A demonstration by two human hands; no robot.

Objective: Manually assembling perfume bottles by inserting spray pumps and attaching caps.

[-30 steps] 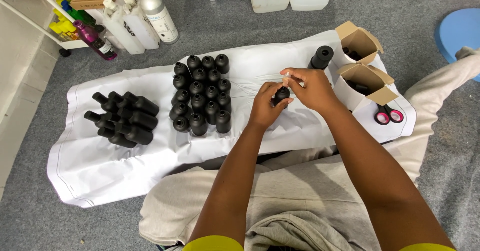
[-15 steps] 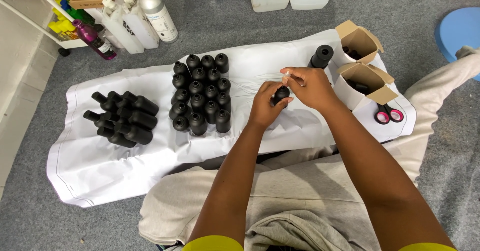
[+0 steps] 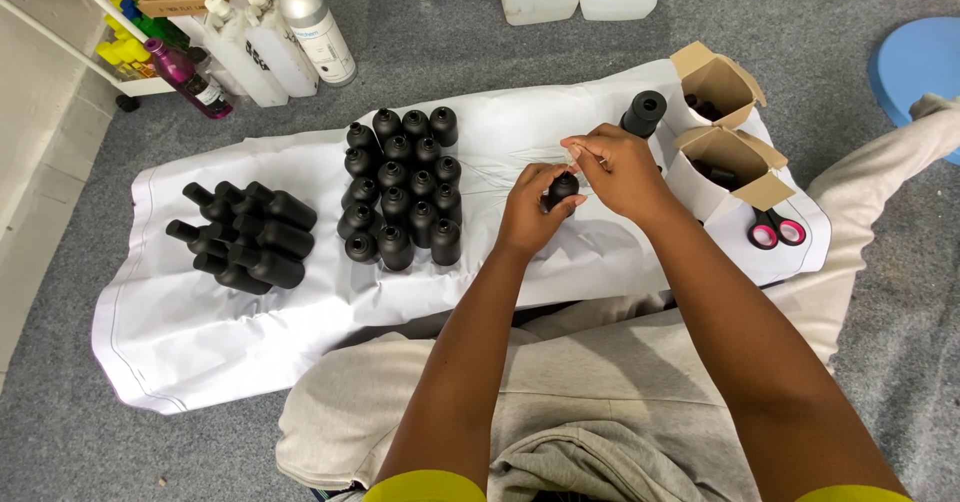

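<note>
Small black bottle (image 3: 561,192) sits pinched between both hands' grip.

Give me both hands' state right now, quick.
Left hand: closed around a small black plastic bottle.
Right hand: fingers pinched at the same bottle's top; what they grip cannot be told.

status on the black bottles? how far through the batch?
Done, by the look of it: a block of black bottles standing upright on the white sheet. In hand: one small black bottle held by the left hand, the right hand working at its top. Probably left: a pile of bottles lying on their sides. Whether any are capped is unclear.
</note>
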